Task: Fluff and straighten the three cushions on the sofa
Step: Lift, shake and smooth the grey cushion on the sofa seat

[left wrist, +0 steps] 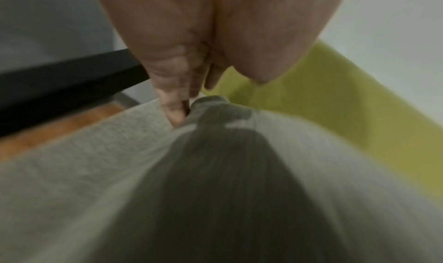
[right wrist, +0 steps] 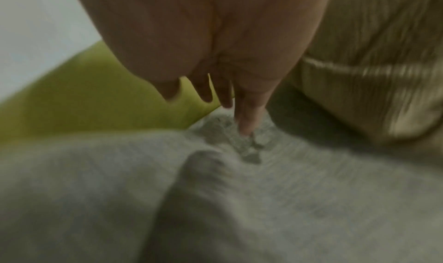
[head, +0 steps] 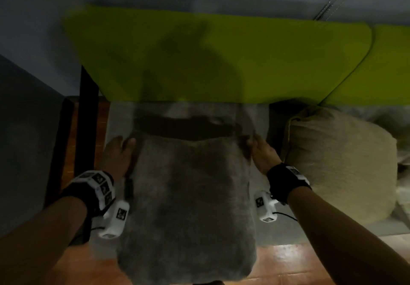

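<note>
A grey furry cushion stands between my two hands, over the front of the grey sofa seat. My left hand presses flat against its upper left side, fingers straight. My right hand lies along its upper right corner, fingers stretched out. In the left wrist view, the straight fingers touch the cushion's corner. The right wrist view shows fingers reaching down to the cushion's fluffy corner. A beige cushion lies on the seat to the right. All views are blurred.
Two lime-green back cushions lean against the wall behind the seat. A black frame post stands at the sofa's left end. Brown wooden floor shows in front of the sofa.
</note>
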The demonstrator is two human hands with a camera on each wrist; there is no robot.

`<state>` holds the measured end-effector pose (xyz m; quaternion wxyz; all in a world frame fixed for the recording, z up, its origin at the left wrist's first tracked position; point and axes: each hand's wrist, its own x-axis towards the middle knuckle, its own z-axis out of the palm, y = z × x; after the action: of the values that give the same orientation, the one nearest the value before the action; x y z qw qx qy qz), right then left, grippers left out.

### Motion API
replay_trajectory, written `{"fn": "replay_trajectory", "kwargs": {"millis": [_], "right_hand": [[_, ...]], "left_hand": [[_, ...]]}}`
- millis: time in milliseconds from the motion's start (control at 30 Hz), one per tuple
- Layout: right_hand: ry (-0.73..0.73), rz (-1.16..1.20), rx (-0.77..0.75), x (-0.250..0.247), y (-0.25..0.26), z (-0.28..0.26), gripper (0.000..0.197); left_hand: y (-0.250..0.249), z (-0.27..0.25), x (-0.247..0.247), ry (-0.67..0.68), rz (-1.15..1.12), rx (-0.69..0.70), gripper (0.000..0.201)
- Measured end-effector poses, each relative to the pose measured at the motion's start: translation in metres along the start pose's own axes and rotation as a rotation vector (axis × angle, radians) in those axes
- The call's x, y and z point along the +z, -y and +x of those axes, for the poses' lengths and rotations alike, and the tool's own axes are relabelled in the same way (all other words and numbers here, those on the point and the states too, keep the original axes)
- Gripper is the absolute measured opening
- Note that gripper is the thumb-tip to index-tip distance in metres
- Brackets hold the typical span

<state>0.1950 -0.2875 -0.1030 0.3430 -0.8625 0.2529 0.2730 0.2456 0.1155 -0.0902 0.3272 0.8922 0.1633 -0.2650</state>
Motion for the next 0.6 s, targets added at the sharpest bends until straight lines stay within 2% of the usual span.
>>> {"fn": "replay_trajectory", "kwargs": {"millis": [100,200,267,333,467,533,600], "right_hand": [[-0.003,0.292,0.114,0.003,0.001,0.011,0.068],[-0.041,0.304,0.163,0.002,0.0,0.019,0.077],[-0.1,0.311,0.184,0.0,-0.005,0.022,0.079],[-0.108,0.311,0.19,-0.004,-0.01,0.025,0.071],[-0.161,0.036,0.036,-0.016,-0.002,0.027,0.053],[-0.166,0.045,0.008,-0.017,0.002,0.027,0.05],[-0.162,0.17,0.036,-0.013,0.002,0.027,0.047]], "left_hand": [[-0.009,0.019,-0.007,-0.018,-0.083,-0.102,0.061],[-0.005,0.027,-0.016,-0.031,0.093,-0.019,0.036],[-0.002,0.024,-0.022,-0.062,0.115,0.012,0.031],[-0.001,0.021,-0.026,-0.113,0.133,0.034,0.028],[-0.004,0.016,-0.03,-0.167,0.296,0.146,0.025],[-0.007,0.016,-0.031,-0.213,0.328,0.164,0.022],[-0.012,0.014,-0.03,-0.269,0.304,0.201,0.018]]}}
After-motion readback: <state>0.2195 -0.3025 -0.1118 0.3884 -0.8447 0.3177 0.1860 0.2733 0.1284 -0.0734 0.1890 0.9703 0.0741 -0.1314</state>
